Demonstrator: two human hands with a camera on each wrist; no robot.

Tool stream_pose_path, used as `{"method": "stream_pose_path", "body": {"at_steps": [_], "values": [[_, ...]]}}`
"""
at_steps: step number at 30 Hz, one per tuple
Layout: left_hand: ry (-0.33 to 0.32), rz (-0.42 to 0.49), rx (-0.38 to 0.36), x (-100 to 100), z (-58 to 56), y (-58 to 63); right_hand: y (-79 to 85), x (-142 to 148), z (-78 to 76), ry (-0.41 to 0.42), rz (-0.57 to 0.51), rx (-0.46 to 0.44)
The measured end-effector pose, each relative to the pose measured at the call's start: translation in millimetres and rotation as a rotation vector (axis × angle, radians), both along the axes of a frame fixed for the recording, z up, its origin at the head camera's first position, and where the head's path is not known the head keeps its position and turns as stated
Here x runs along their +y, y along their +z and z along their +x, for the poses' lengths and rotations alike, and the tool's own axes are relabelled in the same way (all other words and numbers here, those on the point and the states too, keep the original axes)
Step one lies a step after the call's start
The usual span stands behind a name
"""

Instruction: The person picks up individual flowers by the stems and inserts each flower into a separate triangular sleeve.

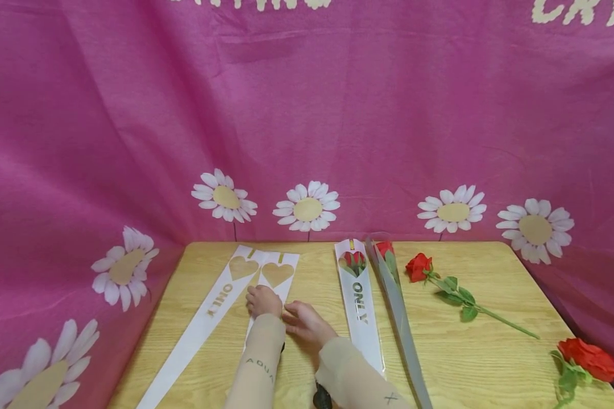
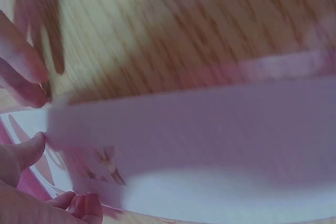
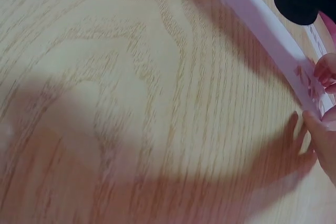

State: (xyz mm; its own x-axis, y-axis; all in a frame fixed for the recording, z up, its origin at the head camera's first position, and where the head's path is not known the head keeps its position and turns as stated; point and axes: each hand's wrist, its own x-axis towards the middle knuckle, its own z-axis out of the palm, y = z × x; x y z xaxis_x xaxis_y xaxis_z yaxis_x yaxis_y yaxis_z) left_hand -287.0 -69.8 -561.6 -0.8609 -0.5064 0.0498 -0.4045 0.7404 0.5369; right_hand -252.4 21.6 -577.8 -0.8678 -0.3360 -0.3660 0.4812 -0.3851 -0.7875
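A long white tapered flower sleeve with a heart window lies between my hands, its wide end away from me. My left hand grips its left edge; in the left wrist view the thumb lies on the white sleeve and the other fingers curl at the border. My right hand pinches the opposite edge with its fingertips, seen at the right of the right wrist view beside the sleeve. Part of the sleeve is hidden under my left forearm. A second white sleeve, marked ONLY, lies flat to the left.
Right of my hands lie a white sleeve with a red rose inside and a grey-sided sleeve holding another rose. Further right are a loose red rose and another rose near the wooden table's right edge. Pink cloth hangs behind.
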Motion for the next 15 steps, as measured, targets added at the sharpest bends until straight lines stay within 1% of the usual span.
{"method": "stream_pose_path", "body": {"at_steps": [1, 3, 4, 6, 7, 9, 12, 13, 15], "values": [[0.012, 0.007, 0.006, -0.3, 0.5, 1.2, 17.3, 0.0, 7.1, 0.000, -0.004, -0.008], [0.029, 0.025, 0.002, -1.4, 0.8, 2.9, 38.4, -0.2, 16.0, -0.002, -0.019, -0.038], [0.036, 0.031, -0.003, -1.6, 1.0, 3.6, 40.8, 0.1, 17.0, 0.007, -0.032, -0.046], [0.044, 0.036, -0.007, -2.1, 1.3, 4.8, 40.7, -0.4, 16.6, 0.019, -0.039, -0.073], [0.038, 0.038, -0.012, -2.5, 1.1, 5.1, 37.0, -0.9, 15.2, 0.024, -0.046, -0.081], [0.023, 0.036, -0.022, -2.8, 1.5, 5.7, 28.5, -2.2, 12.1, 0.019, -0.049, -0.090], [0.006, 0.043, -0.031, -3.6, 1.8, 6.0, -0.9, -4.1, -1.2, 0.015, -0.041, -0.077], [0.003, 0.049, -0.035, -3.9, 1.7, 5.9, -17.9, -3.5, -8.9, 0.017, -0.052, -0.066], [0.003, 0.067, -0.046, -4.5, 1.5, 6.6, -63.1, -0.9, -30.4, 0.047, -0.070, -0.038]]}}
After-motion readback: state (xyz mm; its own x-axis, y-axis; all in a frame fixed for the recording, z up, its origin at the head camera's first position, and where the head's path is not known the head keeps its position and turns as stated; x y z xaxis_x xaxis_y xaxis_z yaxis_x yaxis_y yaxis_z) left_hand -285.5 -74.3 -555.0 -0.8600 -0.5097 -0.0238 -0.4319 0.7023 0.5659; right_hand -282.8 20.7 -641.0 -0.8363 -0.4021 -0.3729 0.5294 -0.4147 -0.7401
